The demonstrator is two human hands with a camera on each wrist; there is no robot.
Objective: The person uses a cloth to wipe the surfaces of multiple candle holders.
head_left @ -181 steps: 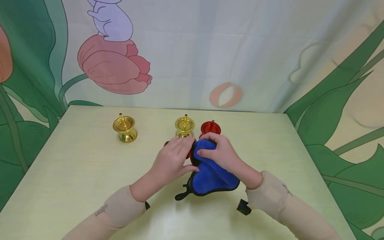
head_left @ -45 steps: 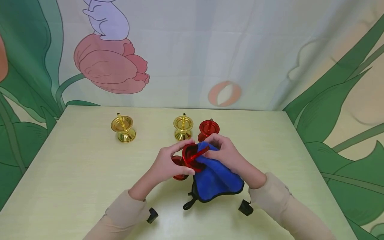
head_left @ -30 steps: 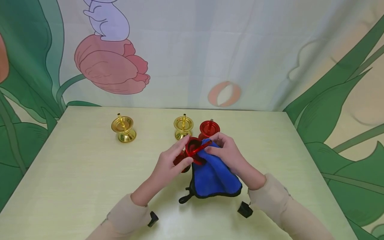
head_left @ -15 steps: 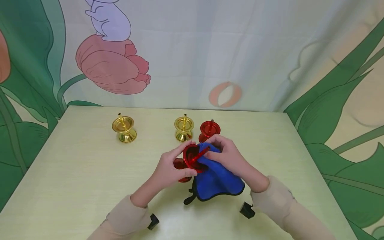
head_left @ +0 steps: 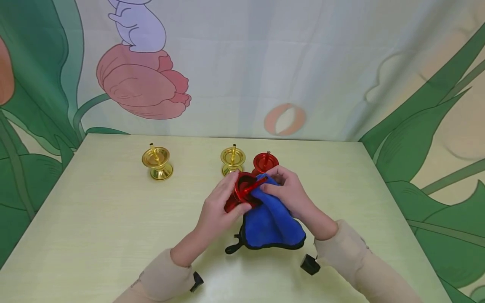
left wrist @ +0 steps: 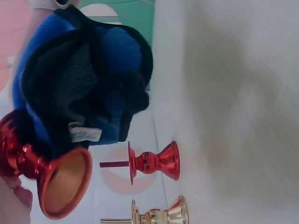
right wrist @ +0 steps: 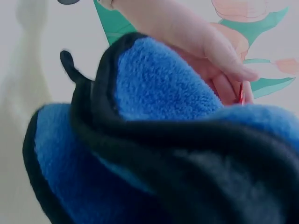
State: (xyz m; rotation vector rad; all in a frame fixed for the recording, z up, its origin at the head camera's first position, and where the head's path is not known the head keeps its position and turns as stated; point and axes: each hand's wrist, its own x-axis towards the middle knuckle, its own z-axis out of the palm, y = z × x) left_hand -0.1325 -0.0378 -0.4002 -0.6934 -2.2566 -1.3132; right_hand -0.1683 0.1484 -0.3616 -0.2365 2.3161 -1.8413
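Observation:
My left hand [head_left: 219, 208] grips a red metal candle holder [head_left: 242, 191] tilted on its side above the table, its cup facing right and its pin pointing toward my right hand. The holder's base [left wrist: 63, 182] and stem show in the left wrist view. My right hand [head_left: 286, 191] pinches a blue cloth [head_left: 270, 221] with black trim and presses it against the holder's cup. The cloth [right wrist: 154, 93] fills the right wrist view, with my left hand's fingers [right wrist: 224, 60] behind it. The cloth's lower part hangs down to the table.
Another red candle holder [head_left: 265, 162] stands upright just behind my hands, with a gold one [head_left: 233, 159] to its left and a second gold one [head_left: 157, 162] farther left. The pale green table [head_left: 94, 219] ends at a painted flower curtain [head_left: 242, 63].
Over the last second both hands rock the red holder and cloth back and forth; now they sit slightly farther from me, close to the standing holders. Six seconds ago the cloth covered the holder.

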